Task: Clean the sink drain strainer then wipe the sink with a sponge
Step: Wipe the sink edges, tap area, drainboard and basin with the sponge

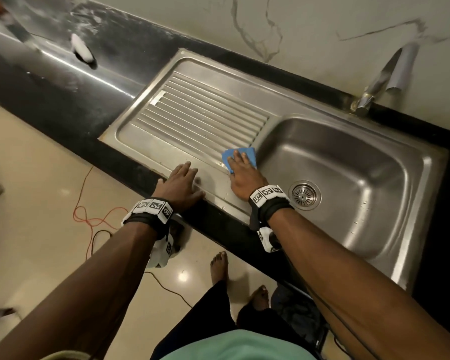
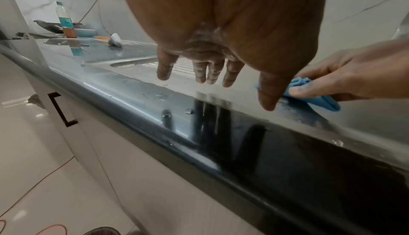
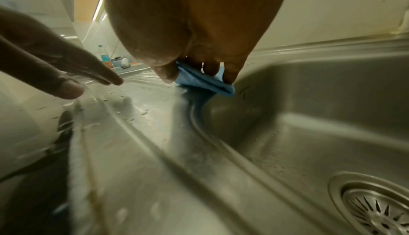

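A folded blue sponge (image 1: 227,156) (image 2: 321,101) (image 3: 199,81) lies on the steel drainboard (image 1: 203,113), at the lip of the sink basin (image 1: 348,157). My right hand (image 1: 240,167) (image 3: 199,74) lies over it, fingers on top and thumb against its near edge, gripping it. In the left wrist view the right hand (image 2: 332,81) comes in from the right. My left hand (image 1: 183,183) (image 2: 212,71) rests flat with straight fingers on the sink's front rim, holding nothing. The round metal drain strainer (image 1: 304,194) (image 3: 380,207) sits in the basin floor near my right wrist.
A steel faucet (image 1: 382,81) stands at the back behind the basin. On the black counter to the left lie a white object (image 1: 81,51) and, further off, a bottle (image 2: 65,22). Red and black cables (image 1: 89,219) trail on the floor by my bare feet.
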The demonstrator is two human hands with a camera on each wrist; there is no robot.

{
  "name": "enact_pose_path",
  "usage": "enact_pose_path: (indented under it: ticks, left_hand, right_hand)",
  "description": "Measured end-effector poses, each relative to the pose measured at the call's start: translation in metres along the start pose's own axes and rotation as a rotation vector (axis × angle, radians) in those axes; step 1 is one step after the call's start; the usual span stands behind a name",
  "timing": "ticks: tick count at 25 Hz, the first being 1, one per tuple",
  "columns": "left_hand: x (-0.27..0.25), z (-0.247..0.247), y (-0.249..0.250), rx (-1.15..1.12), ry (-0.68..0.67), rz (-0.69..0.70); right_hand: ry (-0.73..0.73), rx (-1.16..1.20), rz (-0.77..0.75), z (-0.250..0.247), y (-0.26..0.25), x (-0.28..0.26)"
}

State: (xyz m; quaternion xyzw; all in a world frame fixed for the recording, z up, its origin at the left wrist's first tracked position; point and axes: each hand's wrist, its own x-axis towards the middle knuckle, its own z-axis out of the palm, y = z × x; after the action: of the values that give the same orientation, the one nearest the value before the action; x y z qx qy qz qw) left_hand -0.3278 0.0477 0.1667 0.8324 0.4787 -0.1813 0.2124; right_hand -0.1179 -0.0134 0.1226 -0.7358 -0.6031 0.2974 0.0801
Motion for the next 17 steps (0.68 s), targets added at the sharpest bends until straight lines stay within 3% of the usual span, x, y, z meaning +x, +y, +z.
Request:
enact_pose_path:
  ticks: [6, 13, 17]
  left_hand:
    - [-0.014, -0.005, -0.005, 0.053, -0.056, 0.003]
    - [-0.024, 0.002, -0.028, 0.008, 0.014, -0.071]
    - [-0.03, 0.005, -0.037, 0.02, 0.026, -0.122]
  right_hand:
    - [-0.086, -0.072, -0.131, 0.004, 0.008, -0.028]
    - [-0.033, -0.02, 0.053, -0.009, -0.001, 0.006]
    - [-0.007, -0.05, 0.076, -0.003, -0.012, 0.01]
